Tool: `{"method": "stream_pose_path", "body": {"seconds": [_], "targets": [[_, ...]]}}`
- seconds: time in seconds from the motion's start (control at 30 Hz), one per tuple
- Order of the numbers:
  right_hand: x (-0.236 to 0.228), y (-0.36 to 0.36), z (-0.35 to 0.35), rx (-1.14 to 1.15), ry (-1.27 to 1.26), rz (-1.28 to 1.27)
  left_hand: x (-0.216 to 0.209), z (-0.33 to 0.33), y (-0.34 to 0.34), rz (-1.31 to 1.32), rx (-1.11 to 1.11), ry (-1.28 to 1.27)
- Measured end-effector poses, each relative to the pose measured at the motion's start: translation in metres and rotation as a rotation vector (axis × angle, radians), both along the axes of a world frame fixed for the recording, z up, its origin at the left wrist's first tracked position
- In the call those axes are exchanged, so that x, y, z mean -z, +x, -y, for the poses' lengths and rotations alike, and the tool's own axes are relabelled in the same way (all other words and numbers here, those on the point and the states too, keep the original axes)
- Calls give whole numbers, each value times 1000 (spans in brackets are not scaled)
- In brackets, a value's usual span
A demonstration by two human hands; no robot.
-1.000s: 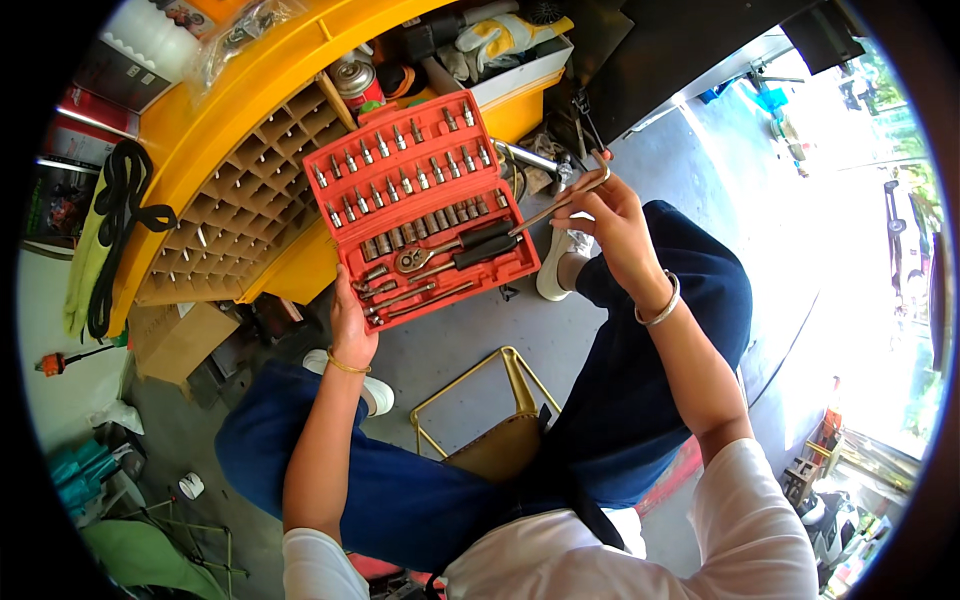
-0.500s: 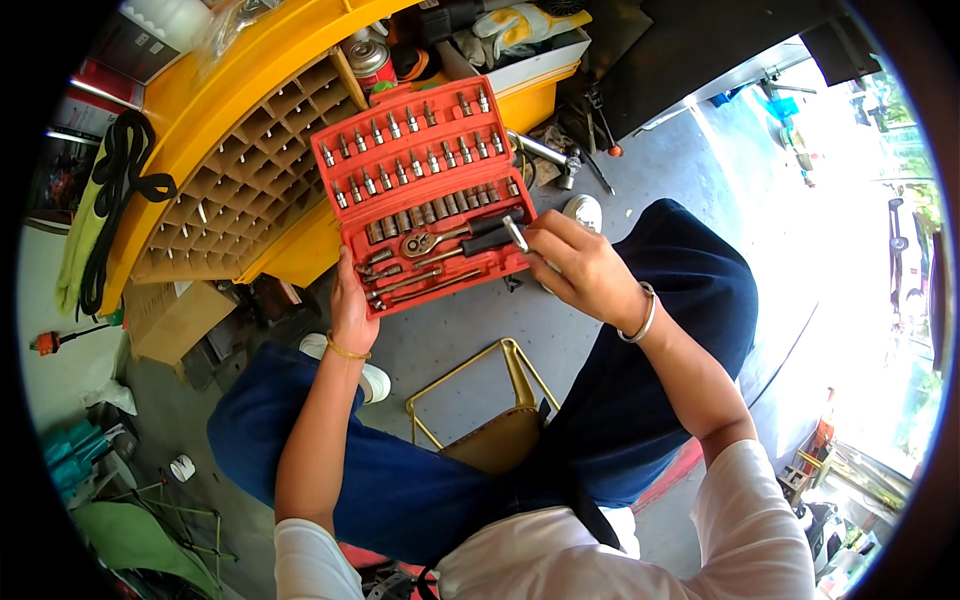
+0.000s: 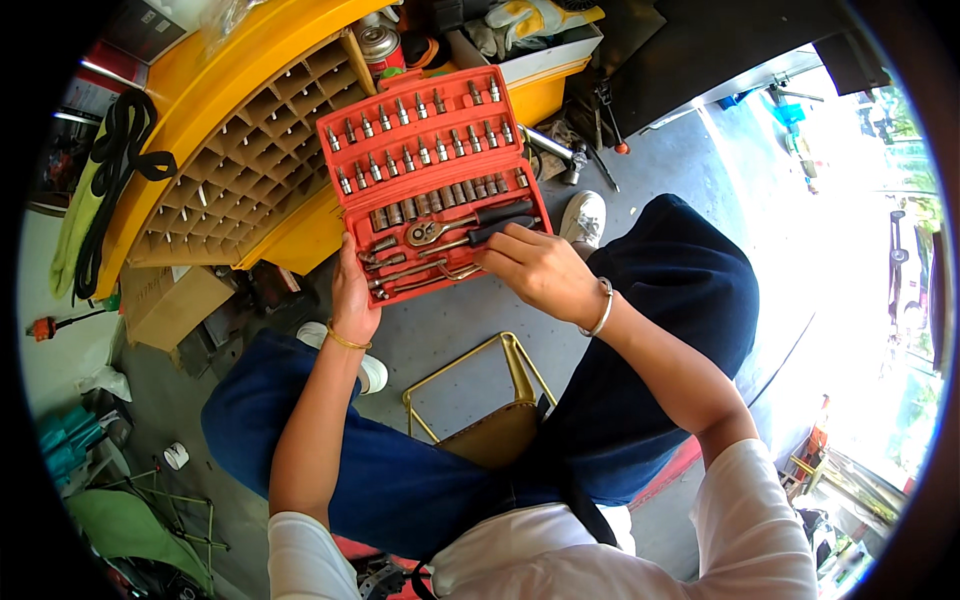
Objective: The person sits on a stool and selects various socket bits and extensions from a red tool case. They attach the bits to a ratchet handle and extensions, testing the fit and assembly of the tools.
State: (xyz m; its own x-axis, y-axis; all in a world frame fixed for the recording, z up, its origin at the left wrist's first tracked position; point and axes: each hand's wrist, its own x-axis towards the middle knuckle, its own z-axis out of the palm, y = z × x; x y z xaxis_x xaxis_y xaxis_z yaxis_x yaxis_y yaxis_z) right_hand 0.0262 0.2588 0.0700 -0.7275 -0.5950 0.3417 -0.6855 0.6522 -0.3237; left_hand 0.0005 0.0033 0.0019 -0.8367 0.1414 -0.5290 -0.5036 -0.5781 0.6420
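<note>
One side of the red case (image 3: 432, 178) is gripped by the left hand (image 3: 353, 297), and that is where trouble could be found: with the case held up above the floor (image 3: 430, 345), lid raised, it could be tipped by any hard push at its lower right corner, and sockets (image 3: 436, 201) or bits (image 3: 424, 153) could be spilled. A snag could be caused too, if the rod (image 3: 462, 272) were caught against the driver (image 3: 484, 235), crowded close by the knuckles. Any slip there might be missed, as much of that corner is covered by the right hand (image 3: 545, 272).

Over to the fingers! On the left, the thumb is laid along the edge, the rest are mostly hidden behind, and the case is clasped. On the right, the fingers are curled tightly, hardly any gap being left; the bent rod appears to be pinched there, pointed toward the bars (image 3: 408, 274), though the fingertips themselves are hidden from view
</note>
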Motion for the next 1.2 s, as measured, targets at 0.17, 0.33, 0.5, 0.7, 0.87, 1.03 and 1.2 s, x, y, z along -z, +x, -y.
{"method": "stream_pose_path", "body": {"seconds": [0.17,0.33,0.5,0.7,0.87,1.03,1.2], "targets": [[0,-2,4,3,13,26,1,0,1,-23,0,14],[-3,-3,4,16,14,26,4,1,0,-16,-9,16],[-7,-1,5,26,15,13,6,2,1,-17,1,8],[-8,-2,1,45,29,18,3,0,1,-28,-16,-2],[-2,-1,2,41,20,-27,2,-1,1,9,-26,-15],[-19,-11,-10,179,-288,207,3,0,1,12,-40,-26],[-33,-33,-55,456,-1159,613,-2,-3,1,16,-37,-18]]}}
